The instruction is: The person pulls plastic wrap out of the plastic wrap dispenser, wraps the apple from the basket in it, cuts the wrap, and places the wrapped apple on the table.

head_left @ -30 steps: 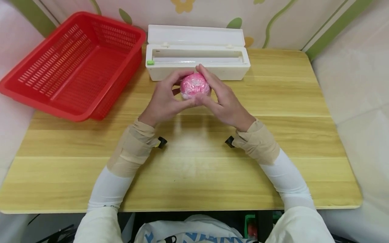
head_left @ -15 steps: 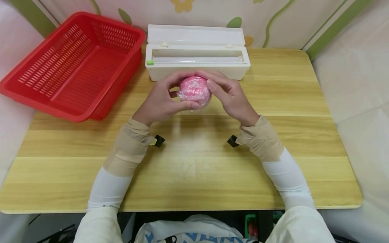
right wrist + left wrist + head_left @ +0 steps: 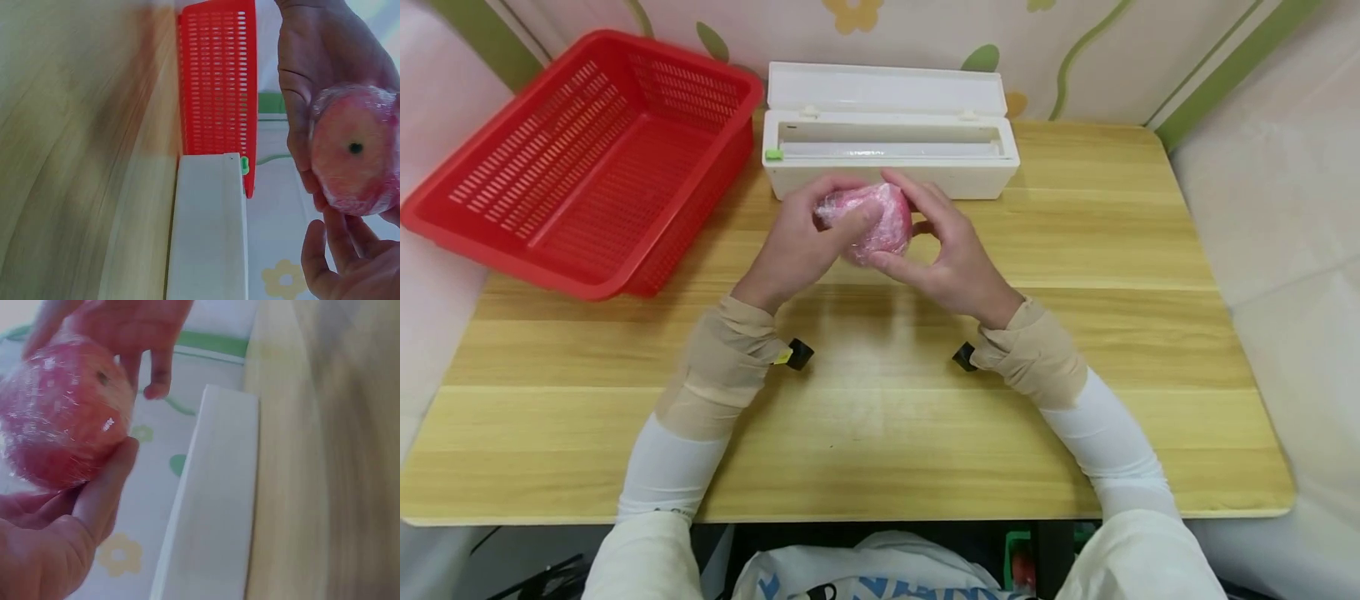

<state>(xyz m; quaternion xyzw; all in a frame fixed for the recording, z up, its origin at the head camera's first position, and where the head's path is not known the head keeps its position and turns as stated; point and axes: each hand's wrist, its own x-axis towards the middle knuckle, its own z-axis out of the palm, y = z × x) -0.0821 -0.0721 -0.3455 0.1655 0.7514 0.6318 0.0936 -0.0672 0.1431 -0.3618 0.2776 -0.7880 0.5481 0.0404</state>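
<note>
Between both hands, raised over the table, is a round pink-red apple [image 3: 891, 225] wrapped in clear, crinkled cling film. The left hand [image 3: 797, 246] grips it from the left, thumb laid across the film on its near face. From the other side the right hand [image 3: 951, 262] holds it, thumb at the lower edge and fingers at the upper right. A dark spot shows on the apple [image 3: 356, 150] through the film in the right wrist view. Just behind the hands stands a white cling film dispenser [image 3: 891, 179], its lid up and a roll of film inside.
A red plastic basket [image 3: 696, 208] with slotted walls stands at the back left, close beside the dispenser. A green slider [image 3: 773, 155] sits at the dispenser's left end. The wooden table [image 3: 880, 433] meets a flowered backdrop [image 3: 917, 33] behind.
The apple has turned and shifted slightly left. The left thumb has moved from its lower edge onto its face, while the right thumb has gone down to its lower edge.
</note>
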